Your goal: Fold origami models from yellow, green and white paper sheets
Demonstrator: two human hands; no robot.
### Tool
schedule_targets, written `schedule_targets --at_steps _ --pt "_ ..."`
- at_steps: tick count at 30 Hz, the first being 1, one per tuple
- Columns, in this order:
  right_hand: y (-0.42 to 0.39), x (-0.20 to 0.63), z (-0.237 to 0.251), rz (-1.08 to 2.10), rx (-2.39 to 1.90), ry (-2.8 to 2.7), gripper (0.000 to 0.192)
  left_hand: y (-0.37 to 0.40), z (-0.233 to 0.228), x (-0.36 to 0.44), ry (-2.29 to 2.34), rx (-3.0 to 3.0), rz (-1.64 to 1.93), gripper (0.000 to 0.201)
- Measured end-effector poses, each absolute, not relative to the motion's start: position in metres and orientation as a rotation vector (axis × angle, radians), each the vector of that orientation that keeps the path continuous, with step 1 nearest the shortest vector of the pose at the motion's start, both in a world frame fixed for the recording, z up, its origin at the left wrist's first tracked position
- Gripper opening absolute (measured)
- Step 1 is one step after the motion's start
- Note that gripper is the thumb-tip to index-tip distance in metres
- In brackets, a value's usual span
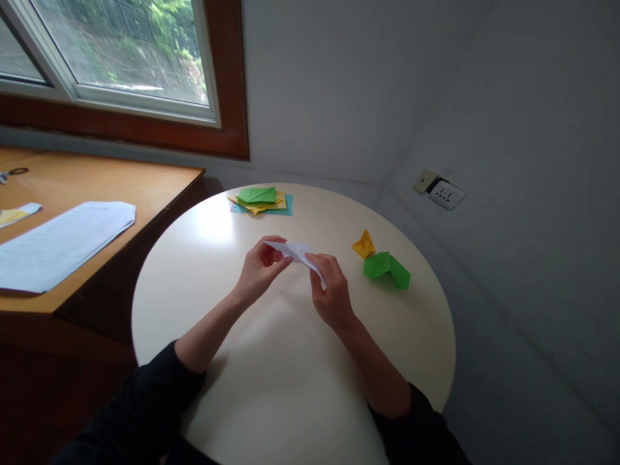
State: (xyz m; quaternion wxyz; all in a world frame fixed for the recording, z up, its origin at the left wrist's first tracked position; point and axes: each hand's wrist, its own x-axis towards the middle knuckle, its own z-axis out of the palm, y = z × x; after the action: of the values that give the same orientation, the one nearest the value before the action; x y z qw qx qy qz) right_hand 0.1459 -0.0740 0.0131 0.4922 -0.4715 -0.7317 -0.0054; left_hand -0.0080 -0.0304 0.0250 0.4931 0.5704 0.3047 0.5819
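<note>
My left hand (259,268) pinches one end of the folded white paper (295,252), my right hand (332,290) the other, just above the middle of the round table (271,387). It looks light, limp and easily creased, so I judge fingertip holds at its edges safest. Bare room lies toward the near rim.

Left hand (260,266), right hand (330,290) pinching

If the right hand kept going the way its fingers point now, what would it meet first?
The right hand points up-left along the white folded paper it holds; next in line is probably the left hand, though depth is unclear.
</note>
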Motion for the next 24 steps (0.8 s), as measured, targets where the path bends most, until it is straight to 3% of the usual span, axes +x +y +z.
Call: schedule_targets --at_steps 13,24 --pt "-0.0743 0.1485 0.0156 0.154 -1.004 -1.657 0.017 -0.0318 0.0278 -0.0106 0.646 1.532 1.259 0.032" --pt "-0.0706 0.148 0.0111 0.235 -1.032 -1.526 0.01 -0.0352 0.0275 -0.0093 0.826 1.736 1.281 0.019"
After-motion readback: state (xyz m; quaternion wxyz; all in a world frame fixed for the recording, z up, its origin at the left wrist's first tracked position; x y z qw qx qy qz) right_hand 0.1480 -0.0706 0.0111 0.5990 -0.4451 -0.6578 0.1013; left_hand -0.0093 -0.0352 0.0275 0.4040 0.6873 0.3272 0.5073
